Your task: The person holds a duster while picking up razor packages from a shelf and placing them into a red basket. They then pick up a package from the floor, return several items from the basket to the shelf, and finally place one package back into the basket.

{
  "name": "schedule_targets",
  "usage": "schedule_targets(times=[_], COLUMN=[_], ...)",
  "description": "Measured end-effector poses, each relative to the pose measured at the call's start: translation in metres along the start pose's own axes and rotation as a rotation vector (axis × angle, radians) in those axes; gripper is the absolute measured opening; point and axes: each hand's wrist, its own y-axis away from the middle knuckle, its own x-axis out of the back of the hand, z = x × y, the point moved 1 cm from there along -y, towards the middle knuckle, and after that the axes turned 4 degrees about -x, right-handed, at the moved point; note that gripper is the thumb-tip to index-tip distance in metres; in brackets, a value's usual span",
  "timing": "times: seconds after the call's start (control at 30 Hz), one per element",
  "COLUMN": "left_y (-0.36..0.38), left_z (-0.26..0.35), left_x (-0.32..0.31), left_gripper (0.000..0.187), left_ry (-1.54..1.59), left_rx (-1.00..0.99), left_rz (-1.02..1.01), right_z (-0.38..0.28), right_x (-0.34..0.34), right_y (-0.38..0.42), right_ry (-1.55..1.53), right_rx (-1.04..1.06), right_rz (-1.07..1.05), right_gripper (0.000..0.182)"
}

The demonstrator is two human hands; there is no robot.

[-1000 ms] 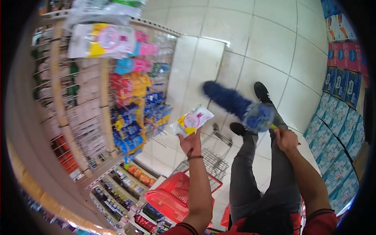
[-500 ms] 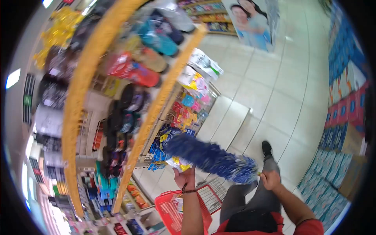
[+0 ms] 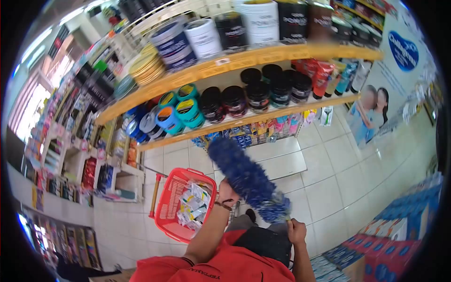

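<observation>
My right hand (image 3: 296, 231) is closed around the short handle of a fluffy blue duster (image 3: 246, 176). The duster slants up and left, its far end overlapping the lower shelf's front in the view. Against the duster's left side is my left hand (image 3: 227, 192), its fingers mostly hidden behind the fibres; I cannot tell what it holds. Left of that wrist stands a red shopping basket (image 3: 164, 217) with several white packets with yellow marks (image 3: 194, 205) inside.
Tubs and jars (image 3: 257, 96) line the shelves with yellow edges (image 3: 253, 58) ahead. Small packs hang beneath them. At the right back stands a poster (image 3: 399, 70). Stacked cartons (image 3: 376, 256) fill the lower right, and more stocked shelving (image 3: 89, 164) runs along the left.
My view has swung left, bringing the shelf of jars and the whole basket into sight. The white-and-yellow packet at my left hand no longer shows there. The duster stays in my right hand.
</observation>
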Motion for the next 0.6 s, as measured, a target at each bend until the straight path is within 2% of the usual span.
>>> schedule_targets(times=[0.03,0.1,0.13,0.17,0.23,0.27,0.33,0.37,0.43,0.47,0.5,0.57,0.6], left_y=[0.005,0.001,-0.012,-0.012,-0.009,-0.006,-0.003,0.004,0.009,0.001,-0.003,-0.009,-0.012], left_z=[0.008,0.012,0.014,0.022,0.044,0.052,0.066,0.073,0.082,0.079,0.078,0.08,0.083], left_x=[-0.024,-0.049,-0.101,-0.112,-0.131,-0.132,-0.126,-0.123,-0.121,-0.146,-0.151,-0.163,-0.167], left_gripper=[0.049,0.049,0.051,0.052,0.049,0.049,0.039,0.039,0.027,0.021,0.021,0.014,0.01], left_ry=[-0.458,0.059,-0.069,-0.062,-0.164,-0.164,-0.442,-0.437,-1.02,-1.132,-1.134,-1.62,-1.594], left_rx=[-0.049,-0.021,-0.106,-0.207,-0.235,-0.249,-0.297,-0.306,-0.155,-0.083,-0.08,-0.378,-0.45], left_rz=[0.487,0.38,0.537,0.453,0.52,0.526,0.685,0.701,0.614,0.731,0.731,0.462,0.465], right_z=[0.004,0.014,0.033,0.05,0.075,0.083,0.096,0.098,0.094,0.069,0.054,0.031,0.021], right_x=[0.004,0.014,0.017,0.022,0.04,0.044,0.051,0.052,0.05,0.056,0.06,0.063,0.069], right_y=[-0.004,-0.007,-0.004,-0.006,0.005,0.013,0.017,0.014,0.004,-0.006,-0.019,-0.042,-0.053], right_ry=[0.048,0.113,0.218,0.313,0.347,0.351,0.236,0.244,0.032,-0.078,-0.08,-0.401,-0.405], right_rx=[-0.042,-0.063,-0.187,-0.312,-0.416,-0.405,-0.377,-0.373,-0.187,-0.157,-0.159,-0.23,-0.229], right_rz=[-0.033,-0.062,0.011,0.092,0.08,0.069,0.064,0.048,0.068,0.015,0.015,-0.317,-0.321], right_gripper=[0.044,0.044,0.043,0.044,0.047,0.047,0.048,0.048,0.052,0.054,0.054,0.054,0.054])
